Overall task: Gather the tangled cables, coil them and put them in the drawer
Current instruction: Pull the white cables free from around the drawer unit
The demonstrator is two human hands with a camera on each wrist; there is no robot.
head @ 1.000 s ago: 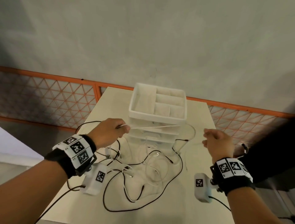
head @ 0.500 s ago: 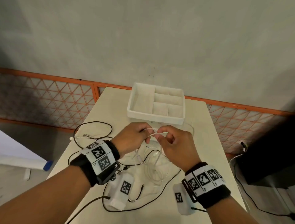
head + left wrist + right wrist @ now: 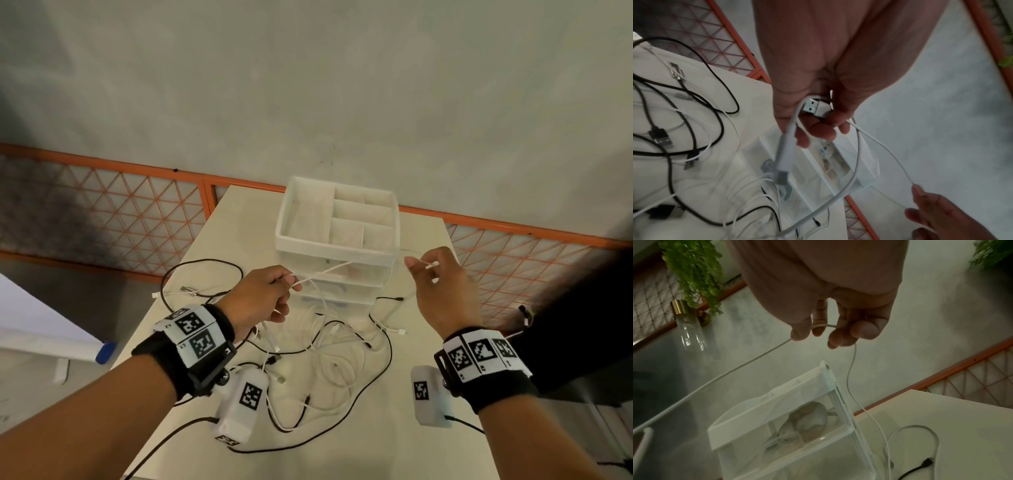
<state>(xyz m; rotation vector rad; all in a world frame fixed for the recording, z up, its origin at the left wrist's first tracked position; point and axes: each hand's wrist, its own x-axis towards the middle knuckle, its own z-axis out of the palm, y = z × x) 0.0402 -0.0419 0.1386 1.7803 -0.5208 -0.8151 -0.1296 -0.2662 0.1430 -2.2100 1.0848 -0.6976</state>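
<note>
Head view: white cable (image 3: pixel 322 272) stretches sideways between both hands.

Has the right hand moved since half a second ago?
Yes. The right hand, pinching the white cable, has swung out to the right, from in front of the drawer unit to just past its right edge.

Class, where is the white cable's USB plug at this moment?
In the left wrist view, the USB plug sits in the left hand, above the table's tangled cables.
</note>
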